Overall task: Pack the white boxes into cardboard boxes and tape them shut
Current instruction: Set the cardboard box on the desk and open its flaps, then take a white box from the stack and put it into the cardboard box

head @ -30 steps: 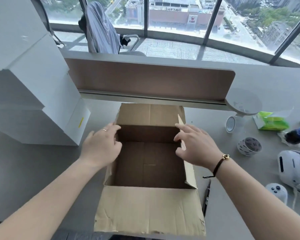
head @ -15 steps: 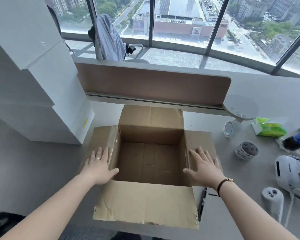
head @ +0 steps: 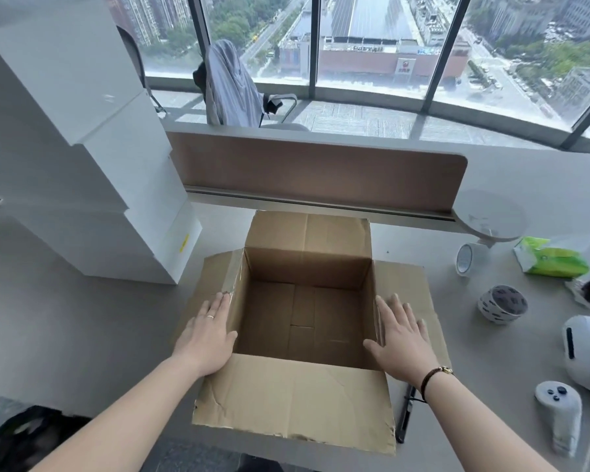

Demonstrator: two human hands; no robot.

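While the grey bench (head: 65,335) carries everything, the stack of white boxes (head: 82,172) stands well beyond the left hand's fingers (head: 218,306), to their left. Between the two hands sits the cardboard box (head: 300,321), open and with nothing inside, its four flaps spread outward. The left hand (head: 206,337) lies flat on the left flap, fingers straight and together, gripping nothing. The right hand (head: 401,338) lies flat on the right flap, its fingers (head: 394,310) straight and slightly spread, also holding nothing. Further right of these fingers lie a patterned tape roll (head: 501,303) and a clear tape roll (head: 465,258).
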